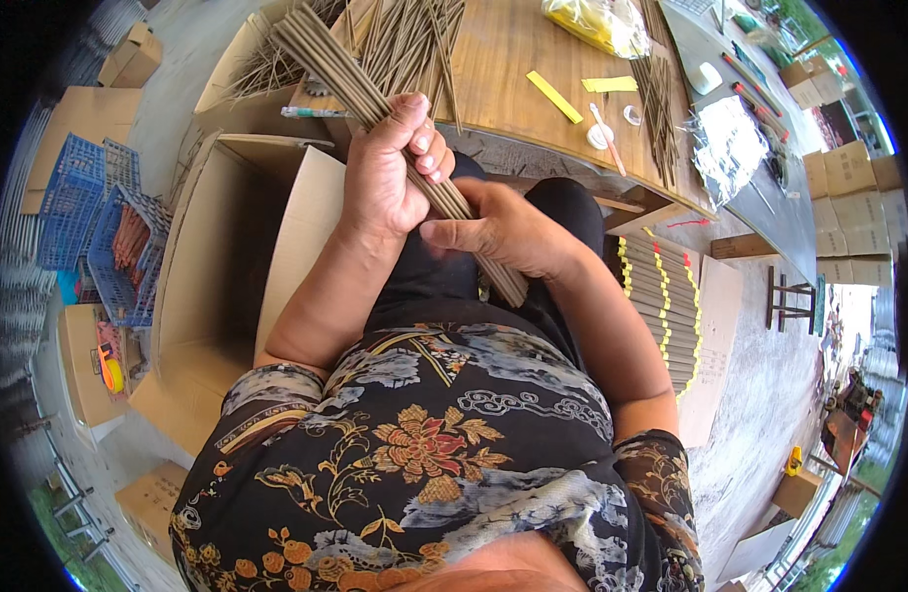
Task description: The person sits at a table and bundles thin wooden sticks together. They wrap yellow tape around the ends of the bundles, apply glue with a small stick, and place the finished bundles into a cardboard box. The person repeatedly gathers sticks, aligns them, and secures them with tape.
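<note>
A bundle of thin brown incense sticks (327,64) slants across my lap, its upper end out over the table's edge and its lower end near my waist. My left hand (390,168) is wrapped round the middle of it, thumb on top. Lower down, my right hand (513,232) curls over the same bundle with its thumb stretched toward my left wrist; its other fingertips are hidden behind the sticks. More loose incense sticks (399,49) lie on the wooden table (503,59) just beyond. Yellow paper strips (554,97) lie to the right of them.
An open cardboard box (217,257) stands at my left, blue plastic crates (79,197) past it. Yellow-banded stick bundles (661,296) lie at my right. The table also holds a small white lid (600,136), a yellow packet (597,22) and crumpled clear plastic (728,148).
</note>
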Demonstrator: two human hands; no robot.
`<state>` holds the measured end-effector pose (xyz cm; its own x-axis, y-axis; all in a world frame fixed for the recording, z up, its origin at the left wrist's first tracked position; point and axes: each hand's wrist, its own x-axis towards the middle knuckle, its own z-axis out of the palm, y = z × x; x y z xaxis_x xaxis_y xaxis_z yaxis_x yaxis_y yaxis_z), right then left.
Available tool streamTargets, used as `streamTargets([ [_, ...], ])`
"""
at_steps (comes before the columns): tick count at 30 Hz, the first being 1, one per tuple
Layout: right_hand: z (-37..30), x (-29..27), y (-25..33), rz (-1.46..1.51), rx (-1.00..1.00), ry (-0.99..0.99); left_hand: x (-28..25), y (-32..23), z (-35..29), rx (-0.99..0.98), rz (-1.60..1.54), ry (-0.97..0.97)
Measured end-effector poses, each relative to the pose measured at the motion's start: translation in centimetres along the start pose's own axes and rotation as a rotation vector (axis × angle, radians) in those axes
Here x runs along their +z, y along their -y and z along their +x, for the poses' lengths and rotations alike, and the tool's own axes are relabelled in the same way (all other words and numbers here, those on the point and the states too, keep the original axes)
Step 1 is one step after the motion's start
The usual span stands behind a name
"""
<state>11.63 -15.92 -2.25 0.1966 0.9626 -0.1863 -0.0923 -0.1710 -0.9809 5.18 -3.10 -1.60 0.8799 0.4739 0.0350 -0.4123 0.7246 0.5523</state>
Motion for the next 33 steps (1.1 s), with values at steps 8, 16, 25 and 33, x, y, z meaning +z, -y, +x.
streamTargets([
  [8,-1.1,1.0,-0.1,0.378,0.299,0.114,-2.2,-2.7,1.9,-0.081,0.01,-0.022],
  [16,-0.8,1.7,-0.4,-0.355,0.184,-0.22,-1.2,-1.1,1.7,0.04,0.206,-0.292],
  [25,-1.2,1.8,-0.9,0.409,0.247,0.053,-1.9,-1.5,2.2,-0.088,0.001,0.011],
  [33,-0.5,2.0,-2.1,-0.312,0.042,-0.229,-1.7,-0.8,2.2,0.052,0.129,-0.204],
])
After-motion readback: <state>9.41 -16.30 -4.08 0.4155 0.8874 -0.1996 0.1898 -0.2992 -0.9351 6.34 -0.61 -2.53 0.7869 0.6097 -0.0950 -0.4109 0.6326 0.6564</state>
